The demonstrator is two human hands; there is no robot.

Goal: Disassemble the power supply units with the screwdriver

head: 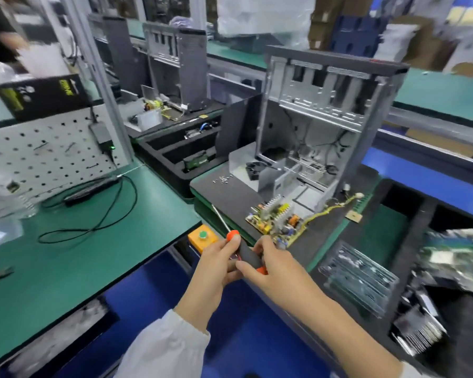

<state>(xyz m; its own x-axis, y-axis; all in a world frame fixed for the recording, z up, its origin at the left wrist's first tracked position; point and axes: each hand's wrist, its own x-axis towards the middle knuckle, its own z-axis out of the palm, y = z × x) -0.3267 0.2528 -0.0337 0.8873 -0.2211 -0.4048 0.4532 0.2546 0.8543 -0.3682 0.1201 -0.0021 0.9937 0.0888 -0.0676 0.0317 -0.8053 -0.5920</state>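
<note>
Orange caps and a black grip on the screwdriver, a yellow circuit board dotted with orange and silver parts on a black mat. Green counter, black cable looping across it, a white pegboard speckled with dark holes. Grey metal case, orange box with a green button, white sleeve.

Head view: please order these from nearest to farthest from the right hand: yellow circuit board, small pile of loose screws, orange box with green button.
From the right hand:
1. Yellow circuit board, just beyond its fingertips.
2. Orange box with green button, to the left.
3. Small pile of loose screws, farther back on the dark mat.
</note>
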